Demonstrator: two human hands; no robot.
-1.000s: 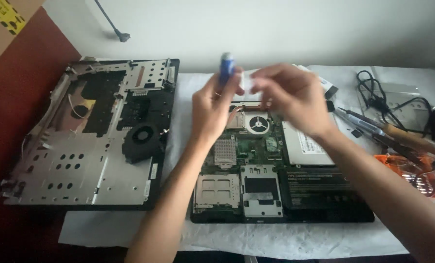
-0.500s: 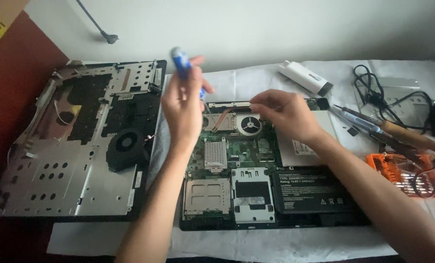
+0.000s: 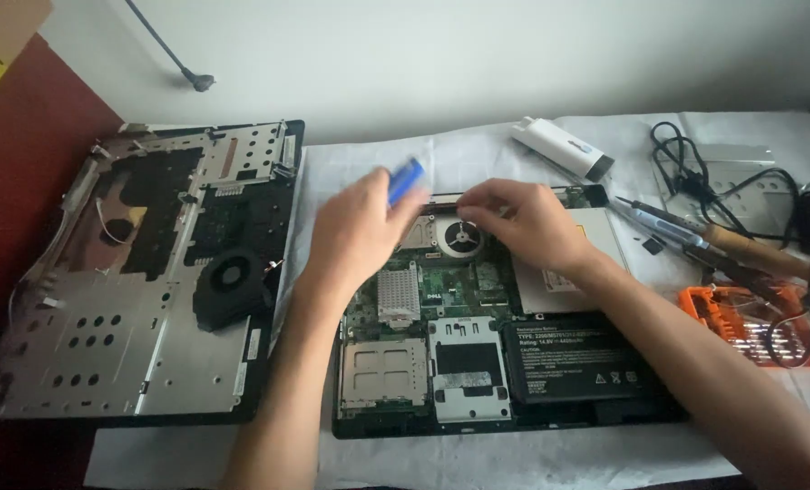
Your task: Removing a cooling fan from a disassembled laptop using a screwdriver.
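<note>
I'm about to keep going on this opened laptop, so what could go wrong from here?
1. The blue-handled tool in the left hand hovers over the bare motherboard; a slip might scratch it.
2. The right hand rests by the fan, possibly touching exposed parts.
3. The battery looks fitted, so a short seems possible.

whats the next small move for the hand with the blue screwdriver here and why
Probably lower the tip of the blue-handled screwdriver onto a fastener near the round copper-coloured cooling fan. The left hand holds the tool tilted above the opened black laptop base, while the right hand rests fingers at the fan's upper edge, as if steadying that spot. The tip itself is hidden.
</note>
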